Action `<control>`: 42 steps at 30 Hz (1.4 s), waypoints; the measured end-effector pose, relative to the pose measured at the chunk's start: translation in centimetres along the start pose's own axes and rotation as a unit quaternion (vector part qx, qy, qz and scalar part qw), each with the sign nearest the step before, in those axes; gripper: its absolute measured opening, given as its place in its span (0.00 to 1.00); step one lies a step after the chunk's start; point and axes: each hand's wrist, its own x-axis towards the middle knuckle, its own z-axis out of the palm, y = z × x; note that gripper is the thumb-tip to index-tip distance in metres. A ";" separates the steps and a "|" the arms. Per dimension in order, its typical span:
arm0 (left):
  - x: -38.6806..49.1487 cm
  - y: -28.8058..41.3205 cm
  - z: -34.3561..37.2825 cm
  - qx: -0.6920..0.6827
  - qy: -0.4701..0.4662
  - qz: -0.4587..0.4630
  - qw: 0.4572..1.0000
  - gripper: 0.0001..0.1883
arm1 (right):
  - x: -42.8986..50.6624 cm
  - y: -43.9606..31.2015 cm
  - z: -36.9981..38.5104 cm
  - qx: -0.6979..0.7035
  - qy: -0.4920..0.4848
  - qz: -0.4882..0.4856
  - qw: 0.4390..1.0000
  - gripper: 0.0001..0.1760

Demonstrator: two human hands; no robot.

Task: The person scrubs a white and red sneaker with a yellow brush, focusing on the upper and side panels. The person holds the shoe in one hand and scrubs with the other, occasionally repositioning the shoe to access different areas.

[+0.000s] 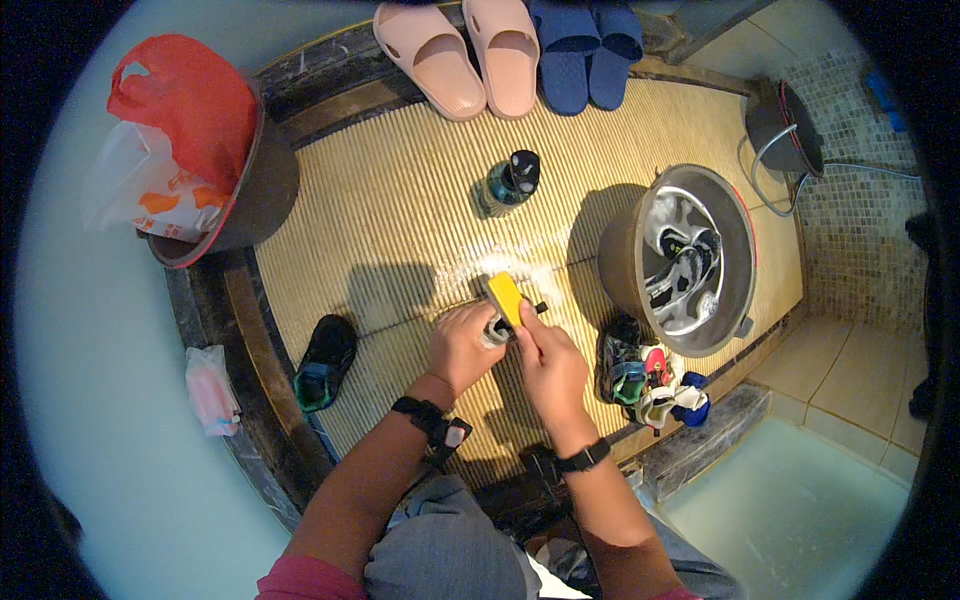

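My left hand (463, 346) grips a small shoe (495, 331), mostly hidden by the hands, with a pale lining at its opening. In my right hand (556, 369) is a yellow-backed scrubbing brush (505, 297), held above the shoe. White suds lie on the ribbed floor just beyond them. A dark bottle with a black cap (513, 180) stands farther out. To the right a grey bucket (624, 262) holds foamy water (679, 259) with dark items in it. One dark shoe with a green lining (326, 364) rests at the left.
Beside the bucket sit another dark shoe (621, 364) and white-and-blue shoes (667, 401). Pink slides (450, 71) and blue slides (568, 75) line the far ledge. A bucket (274, 184) with a red plastic bag (187, 97) stands left; a smaller bucket with a hose (776, 135) is far right.
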 end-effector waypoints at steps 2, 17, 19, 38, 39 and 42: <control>-0.1 -0.3 -0.2 -0.018 -0.020 -0.015 1.000 0.29 | -1.6 0.6 -1.7 0.034 -0.021 0.010 0.999 0.22; -0.2 -0.5 -0.5 0.024 -0.078 -0.042 0.996 0.28 | -0.9 0.7 -1.2 0.109 -0.031 0.004 0.994 0.21; -0.3 -0.5 -0.5 -0.031 -0.049 -0.016 0.998 0.30 | -2.6 1.1 -2.9 0.136 -0.075 0.017 0.988 0.21; 0.0 0.5 -0.5 0.008 -0.029 0.000 1.000 0.23 | -3.4 -0.9 -2.3 0.027 -0.073 -0.024 0.997 0.22; 0.1 0.5 -0.5 0.024 -0.049 -0.033 0.998 0.24 | -2.6 -1.1 -1.3 0.020 -0.048 -0.031 0.998 0.21; 0.0 0.4 -0.6 0.027 -0.082 -0.071 0.994 0.26 | 0.8 -1.3 1.5 -0.008 0.007 -0.046 0.999 0.18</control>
